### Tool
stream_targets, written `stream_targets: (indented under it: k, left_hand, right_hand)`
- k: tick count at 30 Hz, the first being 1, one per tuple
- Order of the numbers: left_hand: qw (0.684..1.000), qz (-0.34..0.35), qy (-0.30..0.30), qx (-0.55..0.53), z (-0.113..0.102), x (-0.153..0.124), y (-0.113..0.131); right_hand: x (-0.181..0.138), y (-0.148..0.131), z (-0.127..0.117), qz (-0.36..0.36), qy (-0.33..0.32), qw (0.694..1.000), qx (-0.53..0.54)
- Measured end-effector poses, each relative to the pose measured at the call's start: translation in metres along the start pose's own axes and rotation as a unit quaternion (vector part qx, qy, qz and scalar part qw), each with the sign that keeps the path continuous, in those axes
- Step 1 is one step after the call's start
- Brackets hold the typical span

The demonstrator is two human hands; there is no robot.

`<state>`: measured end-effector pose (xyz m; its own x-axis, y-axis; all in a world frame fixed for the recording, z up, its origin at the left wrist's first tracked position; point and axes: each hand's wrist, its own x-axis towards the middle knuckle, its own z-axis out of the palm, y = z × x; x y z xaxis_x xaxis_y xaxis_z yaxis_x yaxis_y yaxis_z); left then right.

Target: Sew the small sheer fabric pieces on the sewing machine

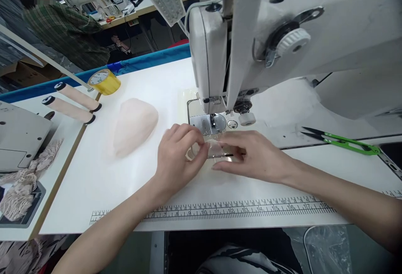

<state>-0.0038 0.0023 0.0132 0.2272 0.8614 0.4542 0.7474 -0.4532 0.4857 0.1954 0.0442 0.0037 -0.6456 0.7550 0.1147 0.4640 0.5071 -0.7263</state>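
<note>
Pinching sheer cloth [214,148] between thumb and forefinger, the left hand [180,154] has the left edge! Opposite, the right hand [251,156] sets its fingers by the right edge, thumb apart, its hold impossible to tell. The cloth lies between them, just on the near side of the presser foot [212,120], long axis unclear.

Both hands, the left hand [180,152] and the right hand [251,156], are on the near side of the sewing machine's [333,43] needle. Left of them on the worktop [119,190] lies a fabric piece [135,125], with a tape roll [109,83] behind it and two thread spools [69,109] farther left. Thread snips [348,142] lie to the right; a ruler scale [235,210] runs along the front edge.
</note>
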Motion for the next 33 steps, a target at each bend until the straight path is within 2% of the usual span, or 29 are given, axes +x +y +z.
stream_targets:
  k: [2,6,9,11,13,16,19,23,26,29,33]
  left_hand:
    - [0.988,-0.079,-0.015,-0.133,-0.003,0.003,0.002]
    - [0.898,-0.262,-0.05,-0.349,-0.006,0.008,-0.003]
    - [0.846,-0.315,-0.083,-0.422,-0.007,0.009,-0.007]
    - [0.831,-0.32,-0.111,-0.442,-0.009,0.01,-0.006]
    - [0.84,-0.309,-0.145,-0.422,-0.01,0.011,-0.004]
    - [0.873,-0.278,-0.191,-0.352,-0.01,0.011,-0.002]
    - [0.879,-0.28,-0.208,-0.325,-0.008,0.012,-0.002]
    - [0.871,-0.293,-0.191,-0.344,-0.009,0.013,0.0]
    - [0.88,-0.287,-0.166,-0.341,-0.009,0.011,0.003]
    - [0.891,-0.275,-0.125,-0.337,-0.004,0.008,0.004]
    - [0.91,-0.271,-0.08,-0.304,0.002,0.006,0.004]
  right_hand:
    - [0.0,-0.004,0.001,0.06,-0.054,0.995,0.061]
    - [-0.001,-0.005,-0.002,0.151,-0.122,0.951,0.24]
    - [0.0,-0.003,-0.004,0.141,-0.104,0.926,0.335]
    - [0.0,-0.003,-0.002,0.118,-0.07,0.932,0.336]
    - [0.0,-0.003,0.0,0.104,-0.043,0.948,0.297]
    - [0.0,-0.003,0.001,0.094,-0.029,0.962,0.255]
    - [0.002,-0.001,-0.003,0.103,-0.019,0.964,0.245]
    - [0.002,0.001,-0.007,0.134,-0.038,0.961,0.238]
    - [0.002,0.0,-0.006,0.14,-0.07,0.954,0.258]
    - [0.002,-0.001,0.0,0.132,-0.076,0.93,0.333]
    - [0.005,0.002,0.007,0.112,-0.052,0.899,0.419]
